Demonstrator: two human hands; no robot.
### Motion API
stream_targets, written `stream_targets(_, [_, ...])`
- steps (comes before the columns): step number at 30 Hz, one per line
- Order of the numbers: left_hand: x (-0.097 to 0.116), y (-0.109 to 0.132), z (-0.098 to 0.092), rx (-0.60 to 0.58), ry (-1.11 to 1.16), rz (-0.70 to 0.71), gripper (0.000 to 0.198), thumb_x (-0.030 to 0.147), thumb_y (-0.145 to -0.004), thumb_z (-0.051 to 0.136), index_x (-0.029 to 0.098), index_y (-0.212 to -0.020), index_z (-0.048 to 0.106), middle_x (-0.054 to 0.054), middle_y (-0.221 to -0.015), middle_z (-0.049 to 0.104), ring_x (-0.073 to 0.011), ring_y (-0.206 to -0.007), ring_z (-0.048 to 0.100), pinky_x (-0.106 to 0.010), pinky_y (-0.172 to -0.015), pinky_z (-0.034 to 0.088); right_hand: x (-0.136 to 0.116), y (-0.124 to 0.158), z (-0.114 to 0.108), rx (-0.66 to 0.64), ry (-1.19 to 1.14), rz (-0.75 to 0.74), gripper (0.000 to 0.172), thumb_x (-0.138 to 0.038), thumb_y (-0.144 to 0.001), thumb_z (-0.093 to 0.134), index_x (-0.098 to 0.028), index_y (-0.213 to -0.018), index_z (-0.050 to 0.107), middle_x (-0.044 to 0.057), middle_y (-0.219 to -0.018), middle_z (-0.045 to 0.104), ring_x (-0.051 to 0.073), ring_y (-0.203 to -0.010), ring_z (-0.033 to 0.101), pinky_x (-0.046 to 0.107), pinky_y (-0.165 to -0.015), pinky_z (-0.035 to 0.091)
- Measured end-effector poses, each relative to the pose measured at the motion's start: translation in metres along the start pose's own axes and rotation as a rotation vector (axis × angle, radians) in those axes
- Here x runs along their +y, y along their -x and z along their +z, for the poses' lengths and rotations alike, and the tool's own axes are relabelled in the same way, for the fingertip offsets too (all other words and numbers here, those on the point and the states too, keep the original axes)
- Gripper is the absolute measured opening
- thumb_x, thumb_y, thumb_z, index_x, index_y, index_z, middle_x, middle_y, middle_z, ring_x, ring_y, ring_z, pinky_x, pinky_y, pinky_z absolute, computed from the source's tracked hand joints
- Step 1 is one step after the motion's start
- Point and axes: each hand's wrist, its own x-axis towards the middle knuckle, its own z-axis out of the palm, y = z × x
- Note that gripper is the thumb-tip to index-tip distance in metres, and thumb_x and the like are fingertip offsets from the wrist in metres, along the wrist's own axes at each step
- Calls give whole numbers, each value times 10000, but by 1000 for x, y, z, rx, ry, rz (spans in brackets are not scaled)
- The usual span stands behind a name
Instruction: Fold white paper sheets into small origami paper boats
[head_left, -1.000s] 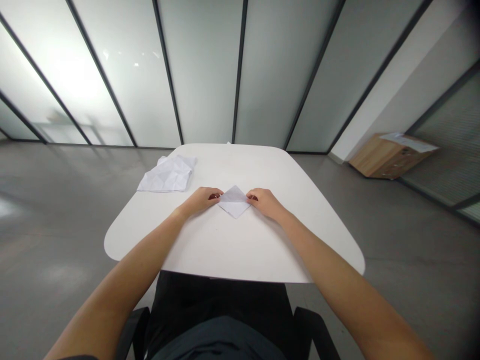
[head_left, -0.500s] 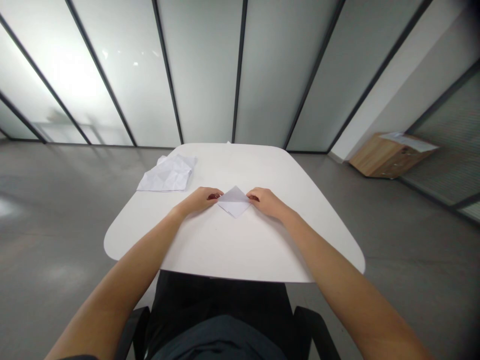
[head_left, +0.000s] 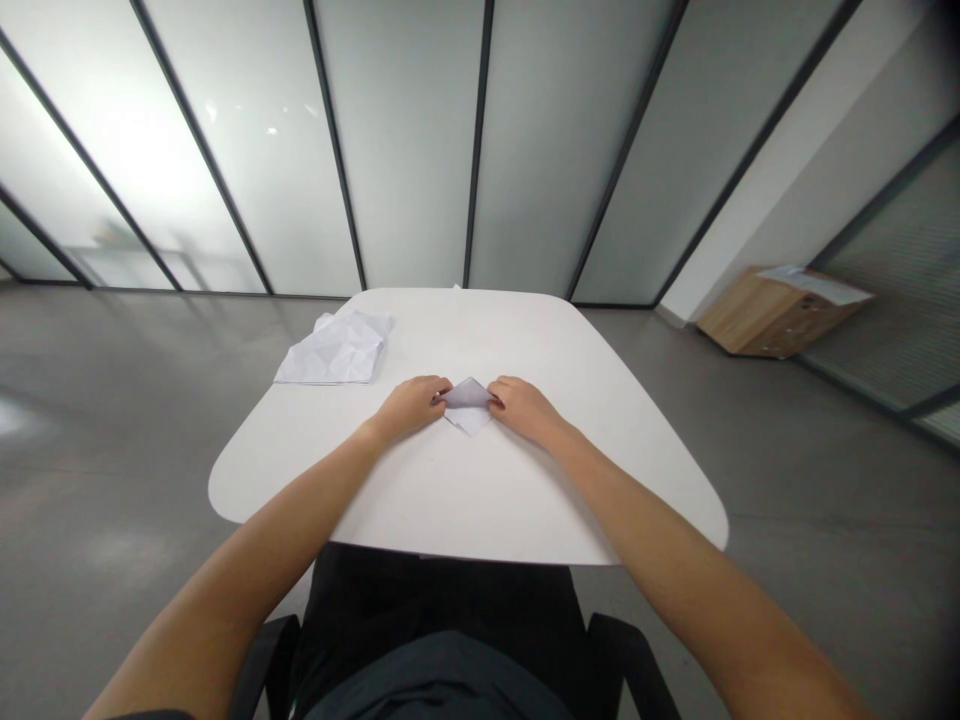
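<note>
A small piece of white folded paper [head_left: 470, 412] lies over the middle of the white table, roughly diamond-shaped, with a crease running across it. Its left corner is pinched between the thumb and fingers of my left hand [head_left: 417, 402]. At the opposite corner, my right hand [head_left: 521, 403] grips the paper the same way. The upper half looks greyer and raised, while the lower point faces me. Both side corners are hidden by my fingers.
Creased white sheets [head_left: 337, 348] lie at the table's left edge. The white table [head_left: 472, 510] has rounded corners. Beyond it stands a frosted glass partition [head_left: 405, 140]. A wooden cabinet [head_left: 757, 315] with papers on top stands on the floor at right.
Both hands have moved inward, closer together. The paper's side corners have come in with them, so it looks narrower and its upper half more raised.
</note>
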Motion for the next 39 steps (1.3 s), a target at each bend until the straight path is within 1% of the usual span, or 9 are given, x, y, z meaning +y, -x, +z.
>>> stream_targets(4, [-1, -3, 2, 35, 8, 35, 296, 143, -852, 537, 227, -1083, 703, -58, -1017, 731, -227, -982, 663, -323, -883, 509, -2, -3, 1, 17, 26, -2, 119, -159, -924, 599, -199, -1011, 668, 69, -1028, 690, 221, -1005, 609, 294, -859, 427])
stream_targets(7, [-3, -6, 4, 43, 50, 66, 325, 101, -843, 528, 208, -1094, 705, -64, -1044, 732, -224, -1013, 663, -325, -930, 505, -3, -5, 3, 33, 40, -13, 139, -153, -930, 602, -204, -1039, 673, 67, -1041, 697, 223, -1009, 609, 298, -861, 432])
stream_targets(11, [-3, -6, 2, 24, 103, 75, 334, 72, -833, 530, 213, -1074, 713, -44, -1036, 743, -201, -980, 676, -294, -904, 510, -1, -6, 3, 32, 18, -37, 138, -145, -933, 603, -205, -1022, 691, 66, -1031, 703, 219, -998, 610, 294, -860, 435])
stream_targets(17, [-7, -4, -5, -49, 122, 103, 290, 117, -867, 546, 226, -1053, 741, -23, -1008, 759, -176, -926, 688, -266, -863, 511, 5, -5, 0, -10, -67, -71, 172, -111, -910, 601, -202, -992, 722, 57, -1013, 716, 210, -986, 614, 293, -886, 441])
stream_targets(23, [-9, 0, -8, -78, 144, 115, 359, 118, -844, 537, 236, -1110, 746, -16, -1081, 769, -178, -975, 701, -279, -918, 514, 11, -1, -3, -27, -129, -126, 271, -67, -871, 575, -195, -1024, 759, 57, -1049, 735, 213, -984, 631, 319, -934, 454])
stream_targets(29, [-5, 6, -15, -102, 162, 122, 319, 182, -876, 568, 231, -1138, 743, -27, -1132, 765, -186, -1022, 703, -290, -955, 513, 10, 3, -4, -18, -156, -135, 338, -42, -840, 570, -188, -1059, 781, 65, -1067, 745, 224, -1028, 641, 330, -969, 459])
stream_targets(32, [-1, 7, -19, -113, 160, 173, 292, 270, -894, 625, 233, -1161, 736, -40, -1164, 752, -201, -1068, 687, -297, -965, 502, 8, 3, -6, -14, -151, -135, 277, -97, -893, 579, -193, -1052, 784, 69, -1057, 743, 215, -1019, 643, 324, -959, 456])
stream_targets(35, [4, 7, -22, -115, 153, 208, 293, 414, -946, 615, 231, -1137, 739, -60, -1140, 743, -211, -1064, 674, -305, -961, 491, 6, 2, -7, -24, -127, -133, 210, -232, -978, 579, -193, -1010, 784, 79, -1018, 736, 213, -991, 639, 323, -931, 448])
stream_targets(39, [12, 7, -16, -77, 99, 130, 326, 521, -958, 589, 241, -1048, 731, -57, -1067, 716, -212, -997, 662, -315, -912, 494, 1, 1, -6, -17, -111, -105, 245, -380, -1003, 605, -191, -967, 756, 76, -991, 718, 211, -971, 622, 314, -894, 433])
